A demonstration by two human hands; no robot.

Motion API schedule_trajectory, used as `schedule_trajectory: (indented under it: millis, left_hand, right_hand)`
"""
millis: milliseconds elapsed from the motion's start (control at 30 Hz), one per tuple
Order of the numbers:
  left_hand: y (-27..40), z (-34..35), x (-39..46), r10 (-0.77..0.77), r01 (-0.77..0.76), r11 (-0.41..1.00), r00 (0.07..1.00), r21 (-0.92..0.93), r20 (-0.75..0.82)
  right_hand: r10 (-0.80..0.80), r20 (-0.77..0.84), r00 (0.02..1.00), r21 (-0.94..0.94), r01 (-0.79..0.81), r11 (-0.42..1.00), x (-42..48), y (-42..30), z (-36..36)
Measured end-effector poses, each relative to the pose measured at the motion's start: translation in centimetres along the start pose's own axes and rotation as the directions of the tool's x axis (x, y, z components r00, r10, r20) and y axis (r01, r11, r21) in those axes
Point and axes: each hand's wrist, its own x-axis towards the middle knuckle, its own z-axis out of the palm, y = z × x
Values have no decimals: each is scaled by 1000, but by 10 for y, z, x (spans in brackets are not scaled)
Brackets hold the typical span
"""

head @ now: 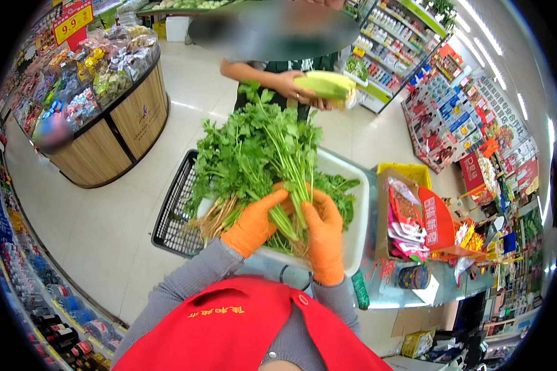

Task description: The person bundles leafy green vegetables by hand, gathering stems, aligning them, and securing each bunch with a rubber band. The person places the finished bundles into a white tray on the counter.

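Orange gloves cover both my hands. My left hand [255, 225] grips the stalks of a bunch of leafy celery [285, 157] from the left, just above its roots. Around the same stalks, from the right, my right hand [325, 232] closes its fingers. More leafy greens with pale roots [220, 213] lie to the left, partly over a black plastic basket [169, 208]. Beneath the greens is a white plastic tub [359, 232], with darker leaves [339, 190] inside at the right. The tub's bottom is mostly hidden.
Across from me a person holds pale green vegetables [327, 88]. On the glass counter [394, 297] at the right are a cardboard box of packets [385, 218], a round patterned tin [413, 277] and a green net roll [359, 290]. A wood-panelled snack stand [111, 148] is at the left.
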Motion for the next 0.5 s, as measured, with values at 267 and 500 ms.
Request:
schedule_trajectory:
  millis: [267, 500]
  left_hand:
    - [-10, -12, 6, -55, 58, 996, 997, 63, -52]
    - [-8, -10, 1, -3, 8, 998, 998, 68, -67]
  right_hand:
    - [-40, -199, 979, 42, 50, 998, 6, 4, 1]
    - [9, -161, 987, 234, 29, 972, 8, 10, 3]
